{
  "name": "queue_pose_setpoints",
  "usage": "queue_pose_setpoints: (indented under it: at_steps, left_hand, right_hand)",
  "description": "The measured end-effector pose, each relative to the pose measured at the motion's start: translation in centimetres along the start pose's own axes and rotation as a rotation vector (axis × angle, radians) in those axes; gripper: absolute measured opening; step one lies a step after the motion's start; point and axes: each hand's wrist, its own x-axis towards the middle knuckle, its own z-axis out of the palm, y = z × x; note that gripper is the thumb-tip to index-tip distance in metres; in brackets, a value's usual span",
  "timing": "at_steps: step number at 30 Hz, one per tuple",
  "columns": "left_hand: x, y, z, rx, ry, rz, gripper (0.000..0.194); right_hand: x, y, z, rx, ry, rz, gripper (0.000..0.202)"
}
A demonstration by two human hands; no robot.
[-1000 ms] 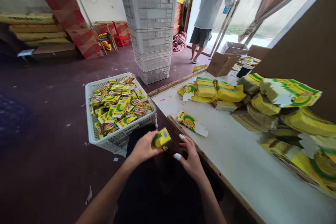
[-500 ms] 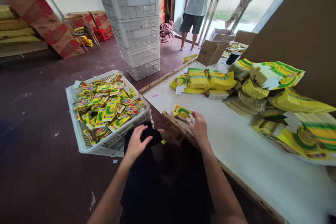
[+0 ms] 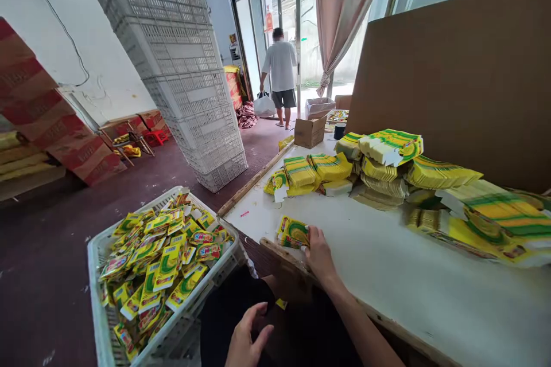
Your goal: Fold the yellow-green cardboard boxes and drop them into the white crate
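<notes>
Seated view with both bare hands; 12 o'clock lies straight ahead of the wearer, as I read it from my remote station. Just changed: the left hand (image 3: 249, 337), which held a small folded box a second ago, is now empty near the lap at 11 o'clock, its thumb and fingers spread apart. The right hand (image 3: 318, 249), at 1 o'clock, has moved to the table (image 3: 361, 255), where thumb and fingertips pinch the right end of a printed carton (image 3: 293, 233). I judge that handling has thus passed from the left hand to the right.

The carton lies flat at 12 o'clock, near the wooden edge strip (image 3: 286, 255); I cannot tell whether it is a single layer.

Count: two hands; one carton at the right fingertips; one filled crate (image 3: 95, 321) at 10 o'clock, its yellow packs (image 3: 170, 264) too jumbled for me to number; one crate tower (image 3: 185, 86) at 11, its tiers not surely countable; one loose heap of flat cartons (image 3: 379, 171) at 1, bundles overlapping; one brown box (image 3: 310, 132), one dark cup (image 3: 340, 131); one person (image 3: 279, 69) at 12, with one bag (image 3: 264, 105).
</notes>
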Motion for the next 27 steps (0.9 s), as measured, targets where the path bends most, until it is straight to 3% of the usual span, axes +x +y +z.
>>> queue_pose_setpoints:
  at_steps: [3, 5, 7, 9, 11, 14, 19, 24, 27]
  left_hand:
    - [-0.3, 0.2, 1.1, -0.079, 0.054, 0.022, 0.050]
    - [-0.3, 1.1, 1.8, -0.203, 0.106, 0.051, 0.067]
    - [-0.1, 2.7, 2.4, -0.364, 0.138, 0.101, 0.085]
    - [0.2, 4.8, 2.8, -0.500, 0.184, 0.130, 0.094]
    - [0.4, 6.8, 3.1, -0.588, 0.250, 0.097, 0.094]
    - [0.6, 8.6, 3.4, -0.691, 0.350, 0.047, 0.086]
    - [0.9, 7.7, 3.2, -0.639, 0.495, 0.075, 0.064]
    - [0.3, 7.8, 3.1, -0.635, 0.462, 0.038, 0.078]
    - [0.1, 8.7, 3.1, -0.702, 0.458, -0.034, 0.068]
  right_hand:
    - [-0.3, -1.1, -1.0, 0.117, 0.020, 0.013, 0.046]
    - [-1.3, -2.7, -1.7, 0.314, -0.025, 0.023, 0.045]
    - [-3.2, -4.8, -2.3, 0.555, -0.166, 0.039, 0.040]
    - [-5.4, -7.2, -2.8, 0.753, -0.405, 0.069, 0.037]
    - [-7.6, -9.2, -3.1, 0.925, -0.624, 0.152, 0.041]
    - [-9.7, -10.6, -3.5, 1.083, -0.774, 0.264, 0.043]
    - [-10.4, -10.1, -3.1, 1.008, -0.854, 0.295, 0.042]
    - [-9.1, -9.6, -3.2, 1.074, -0.728, 0.361, 0.035]
    - [-8.4, -9.4, -3.5, 1.102, -0.681, 0.362, 0.035]
